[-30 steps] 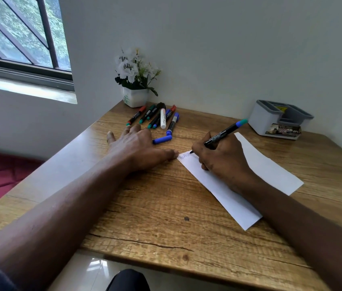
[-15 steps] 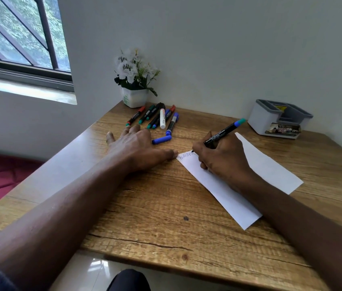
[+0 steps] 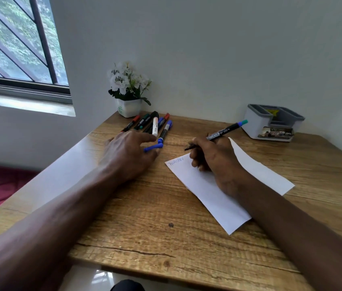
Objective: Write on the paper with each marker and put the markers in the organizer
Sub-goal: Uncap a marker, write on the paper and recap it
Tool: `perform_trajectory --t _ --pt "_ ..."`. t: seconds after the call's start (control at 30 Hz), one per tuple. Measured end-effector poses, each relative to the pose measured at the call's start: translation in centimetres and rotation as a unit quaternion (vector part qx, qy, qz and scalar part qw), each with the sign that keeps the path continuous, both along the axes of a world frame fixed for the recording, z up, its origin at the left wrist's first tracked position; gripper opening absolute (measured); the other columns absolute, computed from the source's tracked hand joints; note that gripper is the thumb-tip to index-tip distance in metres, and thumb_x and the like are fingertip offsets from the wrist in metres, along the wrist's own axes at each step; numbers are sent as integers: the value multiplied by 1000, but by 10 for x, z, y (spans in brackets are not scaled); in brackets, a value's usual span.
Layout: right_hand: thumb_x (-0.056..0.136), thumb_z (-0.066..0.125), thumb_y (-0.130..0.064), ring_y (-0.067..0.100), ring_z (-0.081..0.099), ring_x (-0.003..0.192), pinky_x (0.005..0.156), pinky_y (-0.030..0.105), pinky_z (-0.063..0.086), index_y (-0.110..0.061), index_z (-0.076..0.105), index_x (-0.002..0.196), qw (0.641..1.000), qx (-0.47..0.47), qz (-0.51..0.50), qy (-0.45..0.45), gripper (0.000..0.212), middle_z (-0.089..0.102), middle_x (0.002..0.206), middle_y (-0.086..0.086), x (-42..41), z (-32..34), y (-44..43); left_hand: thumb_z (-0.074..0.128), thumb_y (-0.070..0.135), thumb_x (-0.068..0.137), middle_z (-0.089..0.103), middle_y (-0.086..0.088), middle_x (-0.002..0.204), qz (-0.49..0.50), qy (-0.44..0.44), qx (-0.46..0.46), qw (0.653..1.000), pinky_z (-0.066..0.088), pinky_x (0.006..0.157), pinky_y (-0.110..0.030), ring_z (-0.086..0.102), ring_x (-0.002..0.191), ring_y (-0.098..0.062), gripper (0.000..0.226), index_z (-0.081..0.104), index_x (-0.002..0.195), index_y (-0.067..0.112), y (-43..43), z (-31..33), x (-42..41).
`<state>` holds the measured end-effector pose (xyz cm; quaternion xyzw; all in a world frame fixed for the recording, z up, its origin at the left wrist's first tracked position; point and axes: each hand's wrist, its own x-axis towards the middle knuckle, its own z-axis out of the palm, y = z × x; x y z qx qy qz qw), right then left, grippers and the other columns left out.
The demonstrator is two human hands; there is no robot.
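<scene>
Well, right hand (image 3: 214,158): we see it clenched around a black marker with a teal end (image 3: 226,130), the dark tip just past the far-left corner of the paper.
Paper: a white rectangular sheet (image 3: 208,196) lies slantwise on the wooden desk (image 3: 145,227) under that hand, with faint writing near its left corner.
Left hand (image 3: 128,156): it is blurred, with a finger and the thumb on either side of a loose blue cap (image 3: 154,147); we cannot tell whether they pinch it.
Other markers: a cluster of capped markers (image 3: 153,122) lies at the back left of the desk, just beyond the left hand.
Organizer: a grey and white plastic organizer (image 3: 271,127) stands at the back right against the wall.
Corner: white flowers in a white pot (image 3: 129,106) stand behind the markers.
</scene>
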<state>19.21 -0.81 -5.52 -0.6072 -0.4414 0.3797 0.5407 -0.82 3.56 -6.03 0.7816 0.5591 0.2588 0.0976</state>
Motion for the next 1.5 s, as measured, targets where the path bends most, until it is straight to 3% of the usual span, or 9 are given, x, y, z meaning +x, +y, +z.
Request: perform_trajectory --t 0.1,0.23,0.37,0.47,0.57,0.7,1.03,1.5 --pt "98 62 -26 16 62 57 47 23 46 -6 72 95 1000 -2 6 3 22 70 67 4 1 0 2 68 43 92 71 5 123 -5 12 28 1000 50 98 -50 63 109 -18 35 68 127 39 -1 -1 2" --pt "102 56 -39 15 62 56 45 22 46 -7 73 96 999 7 28 14 38 71 69 4 1 1 2 72 37 90 73 14 111 0 18 47 999 52 96 -46 65 100 -11 29 70 119 38 0 -2 4" --pt "104 47 -47 15 61 53 43 22 44 -6 74 93 999 17 37 35 50 71 67 4 1 1 3 72 27 91 72 19 98 -22 -95 55 994 57 82 -36 66 87 -2 27 72 117 33 4 -5 1" --pt "104 49 -43 16 61 54 45 23 44 -4 73 97 998 26 40 51 47 71 71 6 2 0 3 73 24 91 73 17 101 -58 -173 55 982 60 83 -38 68 92 -2 25 73 113 35 7 -7 -1" --pt "103 54 -40 16 61 55 46 23 44 -4 72 100 998 28 37 53 41 72 75 8 2 0 3 73 18 91 74 16 100 -87 -196 52 975 60 83 -36 70 93 -3 25 74 110 34 5 -8 1" --pt "102 56 -38 15 61 56 47 23 46 -4 72 101 997 34 36 59 38 73 75 7 1 0 2 73 17 91 74 20 101 -104 -183 45 977 56 84 -27 68 96 3 26 74 110 35 3 -9 3" --pt "100 59 -38 13 64 56 47 22 48 -6 73 101 997 41 37 61 34 75 71 2 2 -3 4 73 18 91 74 21 100 -126 -165 46 977 54 81 -23 67 96 5 25 74 110 34 3 -9 3" --pt "100 59 -35 12 65 59 52 23 49 -5 73 102 994 57 33 83 33 76 75 3 4 -2 2 73 14 91 75 18 100 -145 -191 52 969 60 83 -36 70 94 0 25 75 108 32 2 -9 5"
